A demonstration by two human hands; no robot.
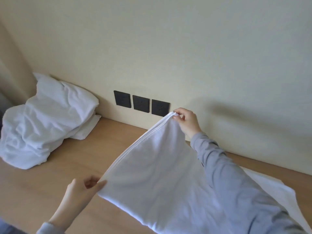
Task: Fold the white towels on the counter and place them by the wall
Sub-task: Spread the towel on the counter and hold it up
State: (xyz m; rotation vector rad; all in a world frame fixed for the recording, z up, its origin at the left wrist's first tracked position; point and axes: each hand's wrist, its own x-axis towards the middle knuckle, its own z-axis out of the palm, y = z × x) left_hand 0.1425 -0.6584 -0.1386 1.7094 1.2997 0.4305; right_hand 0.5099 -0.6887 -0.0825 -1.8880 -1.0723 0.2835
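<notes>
Wooden counter (70,166) against cream wall (168,48). Three black socket plates (141,105) on wall at 12 o'clock; any marking too blurred to read. White towel (152,174) at centre, lifted off counter, doubled edge stretched taut. Left hand (81,188) at 7 o'clock pinches near corner; right hand (186,122) at 1 o'clock pinches far corner. Crumpled white pile (42,122) at 9 o'clock, by wall. Flat white cloth (270,184) at 4 o'clock beside grey sleeve (236,183).
</notes>
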